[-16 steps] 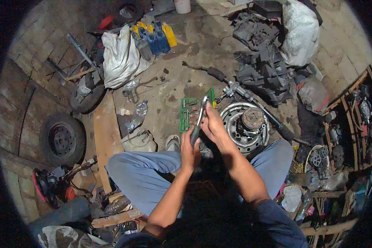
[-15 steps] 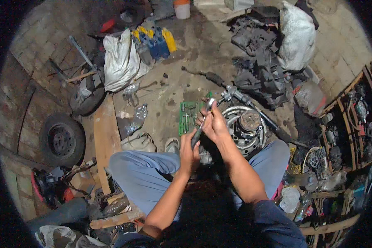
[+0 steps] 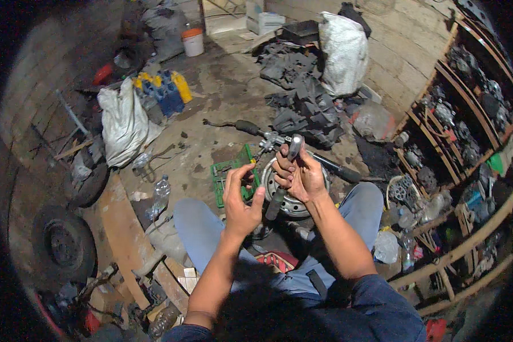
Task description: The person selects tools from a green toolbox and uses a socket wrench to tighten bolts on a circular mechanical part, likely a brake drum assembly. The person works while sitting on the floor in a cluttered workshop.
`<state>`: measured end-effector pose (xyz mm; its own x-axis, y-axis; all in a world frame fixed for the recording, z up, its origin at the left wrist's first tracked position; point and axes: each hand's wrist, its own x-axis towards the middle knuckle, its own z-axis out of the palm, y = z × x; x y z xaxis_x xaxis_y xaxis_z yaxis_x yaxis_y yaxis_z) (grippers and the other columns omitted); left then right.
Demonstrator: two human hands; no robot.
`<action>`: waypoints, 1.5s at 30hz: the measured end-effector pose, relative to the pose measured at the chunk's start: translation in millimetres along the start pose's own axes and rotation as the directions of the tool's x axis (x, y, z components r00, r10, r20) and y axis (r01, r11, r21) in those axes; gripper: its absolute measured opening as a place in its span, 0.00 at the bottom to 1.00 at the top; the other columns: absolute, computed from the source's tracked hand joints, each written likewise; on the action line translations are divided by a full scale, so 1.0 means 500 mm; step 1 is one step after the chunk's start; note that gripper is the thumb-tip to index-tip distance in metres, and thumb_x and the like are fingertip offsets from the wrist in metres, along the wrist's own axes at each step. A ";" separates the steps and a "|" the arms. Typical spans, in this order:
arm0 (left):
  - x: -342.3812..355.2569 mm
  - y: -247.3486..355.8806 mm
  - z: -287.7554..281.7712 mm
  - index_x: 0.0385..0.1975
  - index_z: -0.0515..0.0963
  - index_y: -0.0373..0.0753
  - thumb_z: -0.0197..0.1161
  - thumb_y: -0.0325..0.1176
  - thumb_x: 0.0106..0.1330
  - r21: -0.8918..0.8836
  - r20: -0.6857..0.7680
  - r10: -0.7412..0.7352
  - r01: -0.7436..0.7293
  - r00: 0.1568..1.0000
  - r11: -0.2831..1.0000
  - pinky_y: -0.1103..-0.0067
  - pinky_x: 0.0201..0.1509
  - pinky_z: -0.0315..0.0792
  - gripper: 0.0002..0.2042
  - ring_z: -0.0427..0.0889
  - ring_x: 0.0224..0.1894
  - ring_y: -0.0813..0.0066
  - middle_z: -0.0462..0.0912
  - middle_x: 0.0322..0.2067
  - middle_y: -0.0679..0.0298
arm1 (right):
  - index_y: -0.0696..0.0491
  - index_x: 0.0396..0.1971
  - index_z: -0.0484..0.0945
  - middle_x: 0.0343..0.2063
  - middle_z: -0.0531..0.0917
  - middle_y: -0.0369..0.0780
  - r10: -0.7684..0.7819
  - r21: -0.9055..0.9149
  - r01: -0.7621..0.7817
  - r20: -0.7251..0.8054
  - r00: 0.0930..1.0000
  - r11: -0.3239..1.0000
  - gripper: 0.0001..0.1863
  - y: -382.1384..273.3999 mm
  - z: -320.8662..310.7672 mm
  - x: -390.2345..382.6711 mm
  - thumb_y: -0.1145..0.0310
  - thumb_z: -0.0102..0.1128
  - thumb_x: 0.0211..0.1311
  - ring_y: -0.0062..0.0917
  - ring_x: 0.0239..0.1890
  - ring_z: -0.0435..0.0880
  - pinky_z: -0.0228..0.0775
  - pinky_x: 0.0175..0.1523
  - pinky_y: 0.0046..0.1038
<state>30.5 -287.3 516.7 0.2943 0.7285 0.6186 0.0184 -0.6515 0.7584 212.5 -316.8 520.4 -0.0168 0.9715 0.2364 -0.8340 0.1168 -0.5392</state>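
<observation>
My right hand grips a ratchet wrench, its silver head raised and its dark grip pointing down past my palm. My left hand is apart from the wrench, fingers loosely curved and spread with nothing visible between them. Behind that hand lies a green socket case on the concrete. A steel wheel rim sits beneath my right hand, partly hidden by it, and a long steering rack stretches diagonally behind both.
Around my bent legs are white sacks, blue and yellow jugs, a tyre, a wooden board and a plastic bottle. Black plastic parts lie ahead; wooden shelving with metal parts lines the right.
My left hand has let go of the wrench's handle and moved left, fingers opening. The wrench stays in my right hand. The camera view has shifted, showing more of the shelving and far wall.
</observation>
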 end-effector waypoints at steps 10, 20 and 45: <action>0.082 -0.020 0.028 0.45 0.80 0.34 0.62 0.32 0.67 0.007 0.090 0.112 -0.113 0.990 0.994 0.70 0.52 0.73 0.11 0.81 0.44 0.58 0.80 0.40 0.55 | 0.50 0.42 0.73 0.20 0.66 0.27 -0.105 -0.411 -0.127 -0.496 0.862 0.903 0.25 -0.155 -0.034 -0.089 0.40 0.48 0.73 0.13 0.19 0.60 0.50 0.23 0.18; 0.106 -0.162 0.241 0.45 0.79 0.34 0.66 0.34 0.65 0.093 0.399 -0.050 0.014 0.915 0.996 0.64 0.54 0.72 0.13 0.79 0.48 0.48 0.80 0.42 0.50 | 0.60 0.55 0.79 0.47 0.85 0.50 -0.088 -0.599 -0.797 -0.793 0.603 -0.071 0.37 -0.279 -0.396 -0.151 0.38 0.56 0.68 0.37 0.52 0.81 0.67 0.62 0.37; -0.013 -0.437 0.577 0.41 0.86 0.45 0.70 0.40 0.57 0.214 0.497 0.161 -0.300 0.853 0.930 0.40 0.72 0.41 0.13 0.67 0.69 0.65 0.84 0.48 0.71 | 0.53 0.38 0.75 0.20 0.75 0.34 0.162 -0.285 -0.703 -0.853 0.496 0.651 0.19 -0.283 -0.478 -0.106 0.51 0.51 0.76 0.14 0.13 0.63 0.50 0.15 0.19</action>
<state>300.1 -210.9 287.6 0.7289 0.4108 0.5476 0.1329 -0.8696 0.4755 463.2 -335.5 391.1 0.3270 0.6765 -0.6599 -0.3744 -0.5484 -0.7477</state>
